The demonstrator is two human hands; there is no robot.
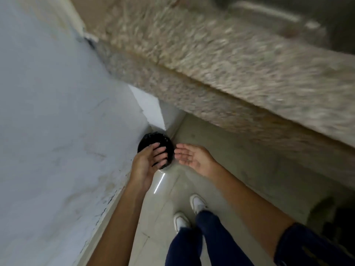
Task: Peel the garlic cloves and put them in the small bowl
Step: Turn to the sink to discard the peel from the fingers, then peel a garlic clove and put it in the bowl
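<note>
Over black bin (151,140), L grip (148,162), R grip (192,157) spread

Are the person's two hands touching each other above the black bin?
Apart. The head view shows a strip of floor between left hand and right hand, over the black bin.

Both hands out over the floor (211,143), palms up, fingers relaxed, nothing in either. Left hand (148,162) overlaps a black bin (153,140) sitting in the corner where the white wall (57,112) meets the speckled stone counter (230,70). Right hand (194,157) just beside the bin. White shoes (197,203), dark trousers (211,237) below. Frame's blurred.
</note>
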